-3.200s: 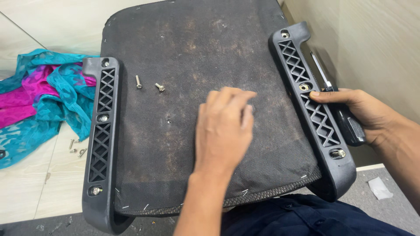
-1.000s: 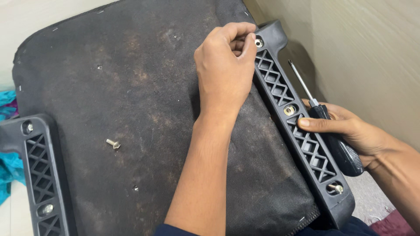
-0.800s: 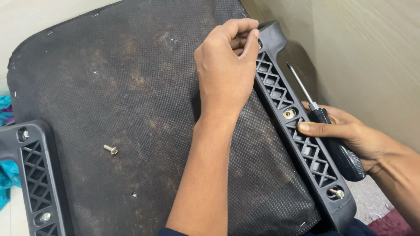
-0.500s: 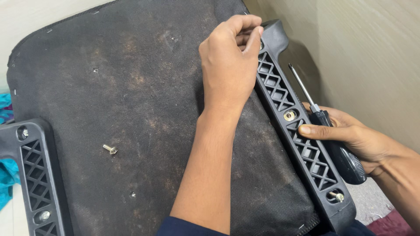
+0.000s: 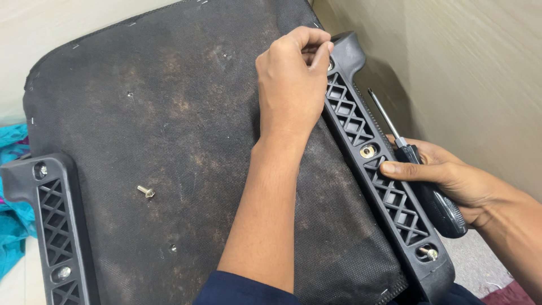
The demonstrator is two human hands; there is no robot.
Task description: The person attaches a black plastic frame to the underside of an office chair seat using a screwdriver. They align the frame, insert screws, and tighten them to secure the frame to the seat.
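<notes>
So the black lattice armrest bracket (image 5: 375, 161) sits on the grimy seat underside (image 5: 169, 113), far right. Left hand (image 5: 291, 85) pinches at its top hole; right hand (image 5: 446, 175) grips a screwdriver (image 5: 420, 175).

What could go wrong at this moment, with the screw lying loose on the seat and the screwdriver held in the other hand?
The loose screw lies free on the seat underside; a tilt might roll it off. The right hand holds the screwdriver with its tip bare, pointing toward the left hand, so a slip could jab the fingers. The left fingertips pinch at the top hole of the right bracket; something small there could drop.
</notes>
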